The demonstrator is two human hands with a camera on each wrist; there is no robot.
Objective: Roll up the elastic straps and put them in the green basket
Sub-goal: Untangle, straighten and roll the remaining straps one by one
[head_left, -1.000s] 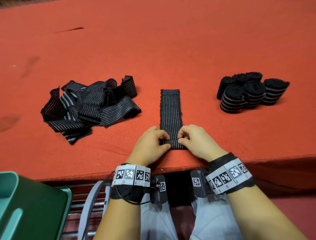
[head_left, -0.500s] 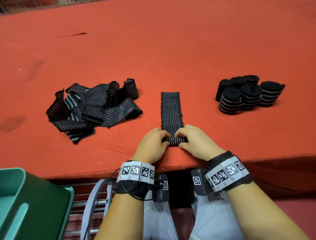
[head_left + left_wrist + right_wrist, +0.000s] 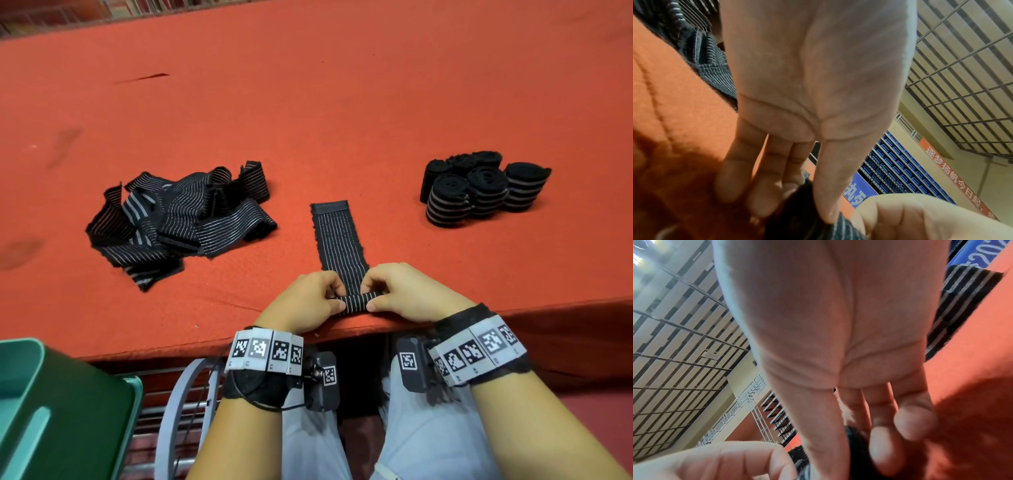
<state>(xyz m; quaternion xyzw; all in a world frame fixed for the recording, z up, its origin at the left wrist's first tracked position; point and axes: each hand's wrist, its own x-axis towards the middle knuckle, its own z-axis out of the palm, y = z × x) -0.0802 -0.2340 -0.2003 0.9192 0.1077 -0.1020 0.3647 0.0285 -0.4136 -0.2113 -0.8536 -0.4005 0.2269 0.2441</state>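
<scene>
Strap (image 3: 339, 236) on table (image 3: 342, 102) near edge now shows a tighter started roll, left hand (image 3: 305, 301) and right hand (image 3: 407, 291) each pinching it; rolling is progressing, basket (image 3: 133, 387) unfilled.

The bench (image 3: 342, 102) is orange-red. The strap (image 3: 337, 236) at its near edge is black with thin pale lines — the rolled straps (image 3: 479, 192) black with broad grey bands. The basket (image 3: 68, 411) is green.
</scene>
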